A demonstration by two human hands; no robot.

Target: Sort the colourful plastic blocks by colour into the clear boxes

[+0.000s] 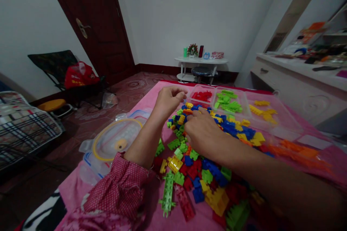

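A heap of red, blue, green and yellow plastic bricks (206,166) lies on a pink cloth (78,184). My left hand (169,99) hovers over the heap's far edge with its fingers curled in a pinch; what is in them is too small to name. My right hand (202,130) rests on the bricks in the middle of the heap, fingers bent down among them, back of the hand towards me. Beyond the heap stand clear tubs: one with red bricks (202,96), one with green bricks (229,101), one with yellow bricks (264,110).
Clear lids with yellow and blue rims (115,140) lie left of the heap. Orange bricks (295,151) sit in a tub at the right. A white dresser (298,79) stands at the right, a small white table (200,63) at the back, a dark door (92,21) and a chair (56,66) at the left.
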